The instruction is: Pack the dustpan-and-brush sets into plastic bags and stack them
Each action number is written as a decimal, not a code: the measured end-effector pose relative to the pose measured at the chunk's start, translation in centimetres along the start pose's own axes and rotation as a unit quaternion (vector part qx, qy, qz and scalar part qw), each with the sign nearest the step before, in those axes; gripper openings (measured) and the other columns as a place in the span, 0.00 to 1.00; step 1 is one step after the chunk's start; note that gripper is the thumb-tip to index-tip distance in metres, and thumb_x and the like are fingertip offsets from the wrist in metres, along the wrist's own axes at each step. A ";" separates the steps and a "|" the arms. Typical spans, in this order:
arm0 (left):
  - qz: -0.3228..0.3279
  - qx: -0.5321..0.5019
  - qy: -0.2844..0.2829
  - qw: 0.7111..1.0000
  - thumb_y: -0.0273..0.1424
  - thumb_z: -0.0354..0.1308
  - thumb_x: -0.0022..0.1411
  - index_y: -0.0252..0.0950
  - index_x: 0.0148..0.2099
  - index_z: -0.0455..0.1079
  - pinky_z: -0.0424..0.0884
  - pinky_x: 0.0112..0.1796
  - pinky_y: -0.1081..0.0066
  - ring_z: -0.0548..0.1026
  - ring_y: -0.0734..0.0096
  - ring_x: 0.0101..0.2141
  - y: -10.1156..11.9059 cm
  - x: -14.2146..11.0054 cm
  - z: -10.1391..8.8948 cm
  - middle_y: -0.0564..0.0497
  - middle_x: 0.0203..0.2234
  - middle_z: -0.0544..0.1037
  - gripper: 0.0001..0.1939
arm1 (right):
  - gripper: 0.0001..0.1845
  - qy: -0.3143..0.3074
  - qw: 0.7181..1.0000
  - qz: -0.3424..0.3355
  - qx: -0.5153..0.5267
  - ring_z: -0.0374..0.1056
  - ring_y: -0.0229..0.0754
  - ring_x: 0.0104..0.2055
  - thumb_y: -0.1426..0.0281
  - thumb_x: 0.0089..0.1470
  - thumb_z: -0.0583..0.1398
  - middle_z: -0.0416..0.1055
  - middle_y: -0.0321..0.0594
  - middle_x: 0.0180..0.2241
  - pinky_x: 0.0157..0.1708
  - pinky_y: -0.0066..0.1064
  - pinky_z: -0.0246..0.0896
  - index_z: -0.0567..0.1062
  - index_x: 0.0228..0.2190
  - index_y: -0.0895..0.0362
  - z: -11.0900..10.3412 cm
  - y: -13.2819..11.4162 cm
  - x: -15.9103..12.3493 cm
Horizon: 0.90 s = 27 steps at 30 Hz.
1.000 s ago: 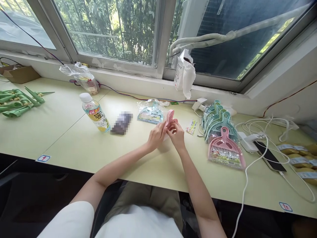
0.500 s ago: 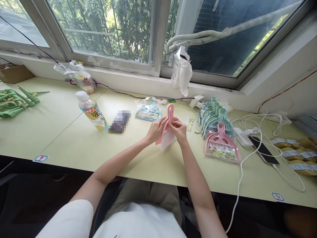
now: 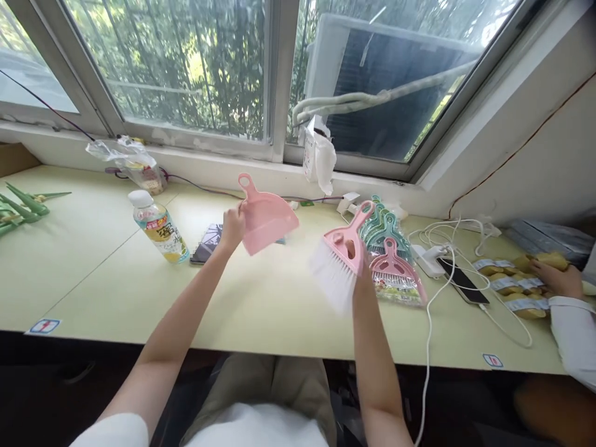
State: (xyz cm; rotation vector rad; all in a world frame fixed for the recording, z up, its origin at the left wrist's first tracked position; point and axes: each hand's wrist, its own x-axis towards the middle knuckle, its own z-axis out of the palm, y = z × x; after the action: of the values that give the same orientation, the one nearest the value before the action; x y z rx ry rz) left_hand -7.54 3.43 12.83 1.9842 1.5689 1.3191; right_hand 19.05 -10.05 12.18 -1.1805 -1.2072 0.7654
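Note:
My left hand (image 3: 231,226) is closed on the handle of a small pink dustpan (image 3: 265,216), held up above the pale green table (image 3: 116,279). My right hand (image 3: 361,273) grips a small pink brush (image 3: 339,261) with white bristles, lifted to the right of the dustpan; the fingers are mostly hidden behind the brush. The two pieces are held apart in the air. Just right of the brush lies a stack of bagged dustpan sets (image 3: 393,261), teal ones under a pink one.
A drink bottle (image 3: 158,226) and a dark phone (image 3: 208,243) sit left of my left hand. Green plastic pieces (image 3: 21,208) lie far left. A power strip, white cables (image 3: 437,261) and a phone (image 3: 460,280) lie right. Another person's hand (image 3: 554,278) rests on yellow packets.
The brush and dustpan were held together at the table's middle. Now my hands have drawn apart, the left lifting the dustpan, the right the brush. The camera has turned right, revealing another person's hand.

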 end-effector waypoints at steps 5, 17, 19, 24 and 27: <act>0.012 0.020 -0.136 0.990 0.36 0.42 0.65 0.33 0.40 0.71 0.63 0.34 0.72 0.71 0.66 0.33 -2.1 -1.2 -0.5 0.46 0.32 0.76 0.18 | 0.17 -0.073 0.950 0.084 -0.291 0.67 0.40 0.27 0.56 0.45 0.62 0.73 0.42 0.24 0.28 0.29 0.59 0.78 0.25 0.58 -2.3 0.1 2.0; 0.007 0.179 -0.232 0.956 0.38 0.42 0.65 0.35 0.39 0.69 0.64 0.44 0.67 0.71 0.61 0.44 -5.4 -5.9 1.7 0.42 0.42 0.74 0.17 | 0.22 -0.055 0.735 0.191 -0.648 0.71 0.52 0.43 0.62 0.47 0.64 0.73 0.58 0.41 0.36 0.32 0.62 0.76 0.40 0.64 0.8 6.9 4.9; 0.025 0.234 -0.212 0.948 0.40 0.43 0.65 0.36 0.38 0.70 0.64 0.44 0.66 0.71 0.59 0.44 -5.3 -6.0 1.6 0.41 0.41 0.74 0.18 | 0.21 -0.052 0.732 0.191 -0.652 0.71 0.52 0.44 0.62 0.49 0.63 0.72 0.60 0.41 0.37 0.32 0.62 0.76 0.41 0.65 0.7 7.0 4.8; 0.018 0.244 -0.248 0.938 0.45 0.42 0.63 0.37 0.31 0.69 0.63 0.36 0.69 0.73 0.60 0.36 -6.3 -5.5 1.5 0.43 0.34 0.76 0.22 | 0.18 -0.061 0.725 0.180 -0.662 0.71 0.49 0.43 0.62 0.52 0.61 0.73 0.56 0.40 0.36 0.30 0.61 0.76 0.40 0.62 0.8 7.4 4.2; 0.023 0.219 -0.308 0.925 0.46 0.42 0.63 0.38 0.26 0.66 0.60 0.30 0.71 0.73 0.64 0.31 -6.9 -5.0 1.1 0.46 0.27 0.76 0.23 | 0.18 -0.061 0.722 0.175 -0.667 0.71 0.49 0.43 0.63 0.51 0.61 0.73 0.55 0.40 0.36 0.30 0.60 0.76 0.40 0.63 1.1 7.3 4.2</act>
State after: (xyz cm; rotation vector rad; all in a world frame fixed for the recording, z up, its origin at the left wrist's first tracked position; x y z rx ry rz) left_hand -10.90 1.87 5.13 2.3743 1.5709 0.2757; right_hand 20.01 -3.96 6.33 -2.6287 -1.7025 0.0850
